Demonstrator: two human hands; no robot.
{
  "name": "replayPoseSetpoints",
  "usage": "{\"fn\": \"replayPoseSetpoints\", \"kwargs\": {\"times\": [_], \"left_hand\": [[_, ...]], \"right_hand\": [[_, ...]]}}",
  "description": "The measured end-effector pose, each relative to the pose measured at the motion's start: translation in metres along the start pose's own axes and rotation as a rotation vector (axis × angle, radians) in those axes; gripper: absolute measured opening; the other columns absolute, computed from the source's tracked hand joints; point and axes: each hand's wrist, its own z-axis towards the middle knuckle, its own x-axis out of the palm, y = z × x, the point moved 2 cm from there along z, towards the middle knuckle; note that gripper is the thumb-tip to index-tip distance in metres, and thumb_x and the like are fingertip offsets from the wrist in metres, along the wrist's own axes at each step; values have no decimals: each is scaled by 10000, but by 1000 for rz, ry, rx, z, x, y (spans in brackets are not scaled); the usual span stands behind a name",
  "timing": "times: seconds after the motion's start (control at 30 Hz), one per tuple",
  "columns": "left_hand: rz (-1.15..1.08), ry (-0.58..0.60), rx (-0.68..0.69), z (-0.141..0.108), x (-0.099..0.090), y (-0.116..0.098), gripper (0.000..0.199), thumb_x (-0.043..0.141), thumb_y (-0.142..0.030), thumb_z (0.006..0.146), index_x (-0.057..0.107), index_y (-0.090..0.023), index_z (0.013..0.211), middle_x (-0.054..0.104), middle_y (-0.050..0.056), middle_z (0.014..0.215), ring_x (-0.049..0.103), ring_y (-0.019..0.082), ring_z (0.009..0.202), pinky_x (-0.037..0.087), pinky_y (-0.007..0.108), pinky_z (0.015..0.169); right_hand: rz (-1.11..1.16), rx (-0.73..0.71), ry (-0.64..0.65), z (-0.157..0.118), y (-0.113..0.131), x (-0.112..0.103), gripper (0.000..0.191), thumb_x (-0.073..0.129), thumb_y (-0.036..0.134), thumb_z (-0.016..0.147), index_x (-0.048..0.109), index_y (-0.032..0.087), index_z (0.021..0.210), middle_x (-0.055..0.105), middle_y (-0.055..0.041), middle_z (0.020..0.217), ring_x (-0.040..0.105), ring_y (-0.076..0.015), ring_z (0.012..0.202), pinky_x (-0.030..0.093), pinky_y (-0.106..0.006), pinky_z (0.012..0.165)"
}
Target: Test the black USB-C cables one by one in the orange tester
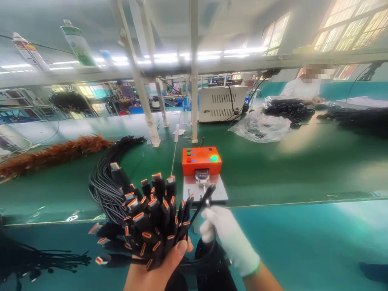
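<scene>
My bare left hand is wrapped round a thick bundle of black cables. Their plug ends, with orange inside the metal tips, fan out above the fist, and the long cable lengths trail back onto the bench to the left. My right hand, in a white glove, is closed with curled fingers on a single black cable, whose plug end points up and away; the exact grip is partly hidden. Just beyond that plug stands an orange box with buttons and a lit green lamp. A small gauge sits before it on a metal plate.
The green bench carries a row of reddish-brown bundled strands at left. Uprights rise behind the orange box, beside a white metal cabinet. Clear plastic bags and black cable piles lie right, near another person.
</scene>
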Motion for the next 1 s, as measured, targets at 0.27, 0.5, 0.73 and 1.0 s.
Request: {"fn": "replayPoseSetpoints", "kwargs": {"times": [0.27, 0.5, 0.73, 1.0], "left_hand": [[-85, -49, 31, 1, 11, -1, 328, 767, -425, 609, 732, -233, 874, 711, 19, 675, 637, 215, 603, 540, 319, 584], [-31, -132, 64, 0, 14, 4, 405, 817, -390, 556, 751, -298, 945, 730, 7, 1067, 597, 340, 1093, 507, 404, 901], [23, -173, -21, -8, 4, 3, 130, 764, -348, 633, 752, -250, 717, 766, 14, 732, 689, 278, 825, 522, 369, 871], [-17, -77, -59, -7, 12, 7, 152, 682, -330, 775, 696, -198, 702, 714, 12, 746, 673, 216, 747, 551, 362, 749]], "right_hand": [[-645, -364, -312, -52, 52, -35, 326, 418, 456, 871, 662, 253, 947, 680, -93, 980, 608, -271, 900, 445, -391, 792], [237, -414, 85, -65, 67, 24, 207, 627, 365, 780, 687, 167, 799, 691, -46, 750, 620, -200, 719, 484, -292, 679], [172, -160, -150, -44, 47, 11, 208, 552, 346, 824, 562, 166, 720, 623, -4, 515, 570, -132, 478, 464, -248, 532], [133, -23, -141, -1, 12, 6, 204, 549, 361, 756, 502, 167, 710, 624, 9, 493, 529, -114, 343, 419, -226, 378]]}}
